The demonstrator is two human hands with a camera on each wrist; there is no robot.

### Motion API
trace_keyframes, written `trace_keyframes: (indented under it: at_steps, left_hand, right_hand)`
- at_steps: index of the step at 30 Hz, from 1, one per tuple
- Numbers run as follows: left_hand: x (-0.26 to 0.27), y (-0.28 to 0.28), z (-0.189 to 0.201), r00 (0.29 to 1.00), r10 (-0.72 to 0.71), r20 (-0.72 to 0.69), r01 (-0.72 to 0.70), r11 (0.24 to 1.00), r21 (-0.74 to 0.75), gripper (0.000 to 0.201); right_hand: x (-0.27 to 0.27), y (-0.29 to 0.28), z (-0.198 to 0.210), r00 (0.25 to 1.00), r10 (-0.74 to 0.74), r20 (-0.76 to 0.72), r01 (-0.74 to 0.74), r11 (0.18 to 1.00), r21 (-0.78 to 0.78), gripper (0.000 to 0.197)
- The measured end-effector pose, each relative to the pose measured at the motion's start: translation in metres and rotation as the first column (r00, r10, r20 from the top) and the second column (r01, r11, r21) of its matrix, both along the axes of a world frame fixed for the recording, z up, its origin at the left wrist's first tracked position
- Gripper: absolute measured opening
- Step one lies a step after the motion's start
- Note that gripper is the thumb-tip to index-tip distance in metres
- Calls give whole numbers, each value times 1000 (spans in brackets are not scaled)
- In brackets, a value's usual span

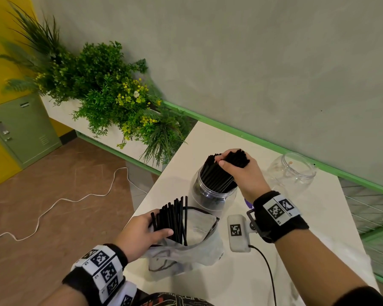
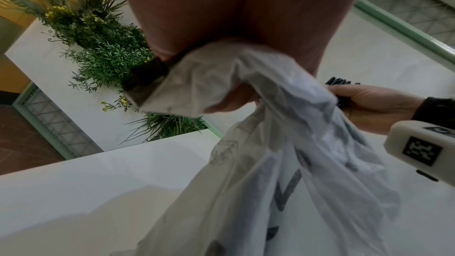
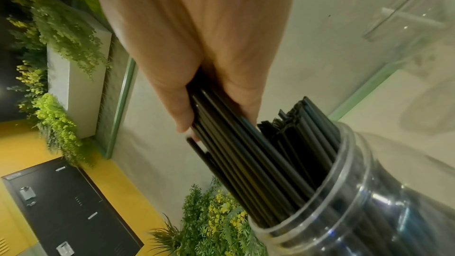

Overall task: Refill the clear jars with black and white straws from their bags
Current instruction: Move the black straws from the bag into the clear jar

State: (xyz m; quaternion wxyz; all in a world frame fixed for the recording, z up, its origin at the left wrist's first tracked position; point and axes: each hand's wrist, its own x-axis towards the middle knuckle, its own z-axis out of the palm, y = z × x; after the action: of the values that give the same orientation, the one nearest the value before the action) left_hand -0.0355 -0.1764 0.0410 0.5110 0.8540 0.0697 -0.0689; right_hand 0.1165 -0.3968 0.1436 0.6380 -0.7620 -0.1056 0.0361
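Grey wall (image 1: 252, 62) and a green rail back a white table (image 1: 307, 228), with a planter of green plants (image 1: 102, 85) off its far left corner. Two clear jars stand on the table. The nearer jar (image 1: 210, 195) is packed with black straws (image 1: 219, 175), their long axes leaning up and away toward the wall, tips well above the rim. The second jar (image 1: 294, 171) stands near the rail to the right, apart from the first; what it holds is hard to make out through the glare (something pale shows in the right wrist view). One thin plastic bag (image 1: 186, 250) slumps on the near edge of the table, mouth open upward, its printed marks too crumpled to read. A smaller bunch of black straws (image 1: 175, 217) stands upright in the bag's mouth, too overlapped to count. The right hand (image 1: 241, 171) curls round the tops of the straws in the nearer jar, thumb on one side, fingers on the other. The left hand (image 1: 142, 233) grips the bag's bunch together with the bag's rim; its fingers are mostly hidden behind plastic in the left wrist view.
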Motion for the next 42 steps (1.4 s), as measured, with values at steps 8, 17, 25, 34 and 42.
trace_keyframes:
  at_steps: [8,17,25,34,42]
  left_hand:
    - [-1,-2,3,1000,15,-16,-15,1000,-14,30]
    - [-1,-4,4,1000,8,-29,-9,999,-32,29]
    - [-1,-4,6,1000,12,-26,-12,1000,-9,29]
    - [-2,-4,7,1000,5,-23,-5,1000,-14,31]
    - [-3,-1,3,999,23,-23,-24,999,-23,27]
  right_hand:
    - [5,-15,-4,998,40,38,-26,947,-319,32]
    - [-10,-20,-32,923,14,384,154,903,-401,29]
    - [-23,-15,-60,835,218,506,125,819,-559,55]
    - [-4,-1,-66,701,530,477,115,576,-809,50]
    - [42,-20,-50,693,675,253,146,211,-966,64]
